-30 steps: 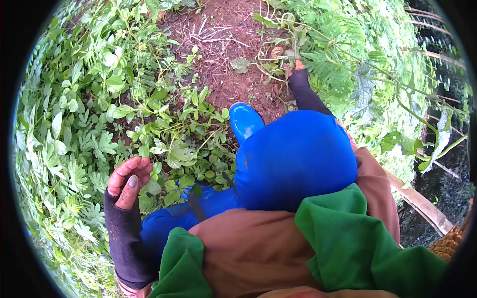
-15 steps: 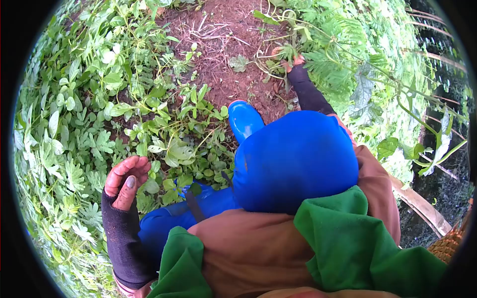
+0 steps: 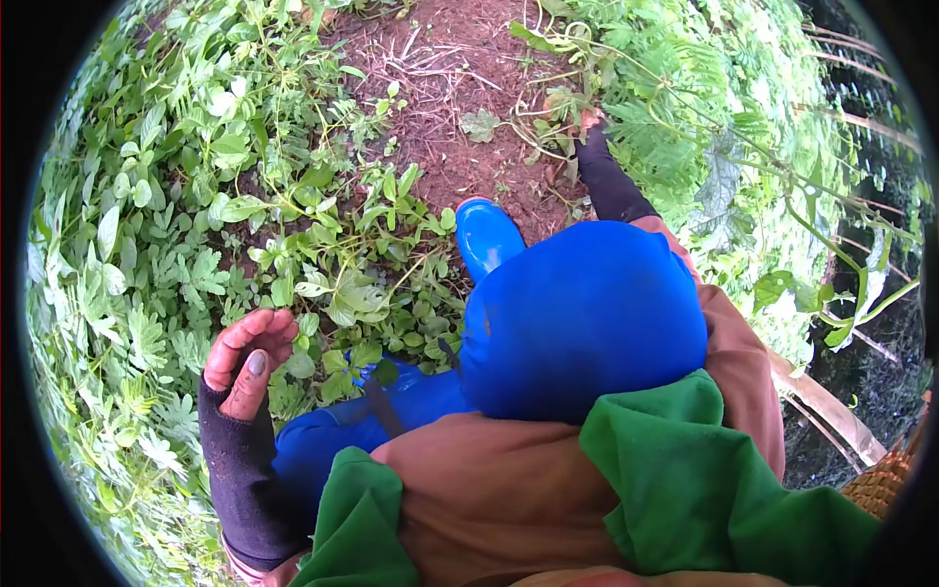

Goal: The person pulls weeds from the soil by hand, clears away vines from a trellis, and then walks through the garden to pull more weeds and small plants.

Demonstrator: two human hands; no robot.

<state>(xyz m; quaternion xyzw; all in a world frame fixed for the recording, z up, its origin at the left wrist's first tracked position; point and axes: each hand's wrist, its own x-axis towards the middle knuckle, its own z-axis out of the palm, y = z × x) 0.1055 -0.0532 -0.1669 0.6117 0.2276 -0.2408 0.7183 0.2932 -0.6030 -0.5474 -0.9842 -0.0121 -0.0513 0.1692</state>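
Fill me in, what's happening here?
A person crouches among weeds, one boot showing by a patch of bare soil. Their right hand reaches down into the vine at the soil's edge; leaves partly hide it, so I can't tell whether it grips a stem. The left hand is held out over the weeds, fingers loosely curled, with nothing visible in it.
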